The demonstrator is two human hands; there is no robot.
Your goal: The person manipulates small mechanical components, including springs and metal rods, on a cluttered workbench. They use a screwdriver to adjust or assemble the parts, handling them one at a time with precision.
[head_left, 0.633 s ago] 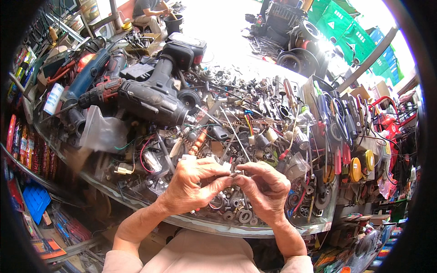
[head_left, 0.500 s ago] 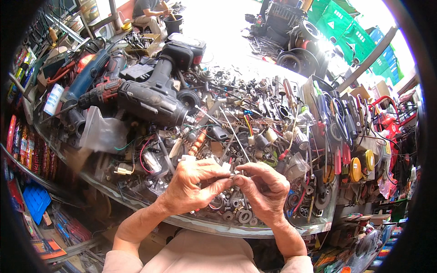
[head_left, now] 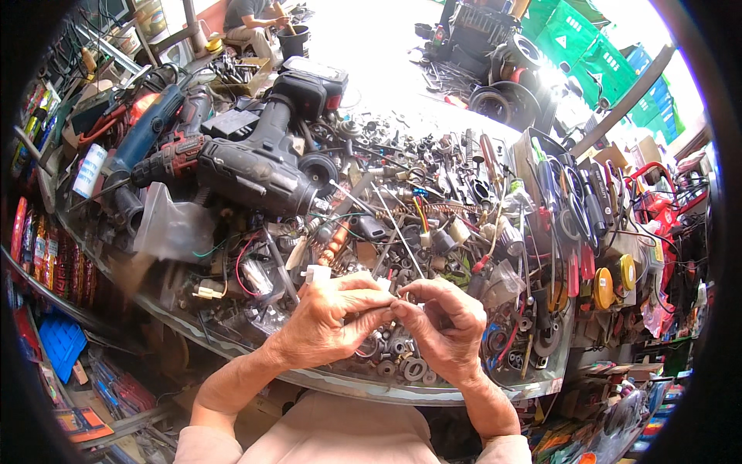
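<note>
My left hand (head_left: 331, 317) and my right hand (head_left: 444, 325) meet above the near edge of a cluttered bench. The thumb and forefinger of each are pinched, with the tips almost touching. A tiny metal-looking piece shows at the right fingertips, but it is too small to name. What the left fingers pinch is hidden. A white plastic piece (head_left: 317, 273) sticks up behind my left knuckles; I cannot tell whether the hand holds it. Just beyond the fingertips lies a thin metal rod (head_left: 398, 230). Metal washers (head_left: 415, 369) are scattered below the hands.
A black cordless drill (head_left: 255, 170) and a blue power tool (head_left: 147, 127) lie on heaped parts at the left, near a clear plastic bag (head_left: 176, 224). Pliers and screwdrivers crowd a metal box (head_left: 529, 162) at the right. Another person (head_left: 255, 27) sits at the far left.
Both hands have shifted slightly left, the right one more clearly. Their fingertips stay together in the same pinch.
</note>
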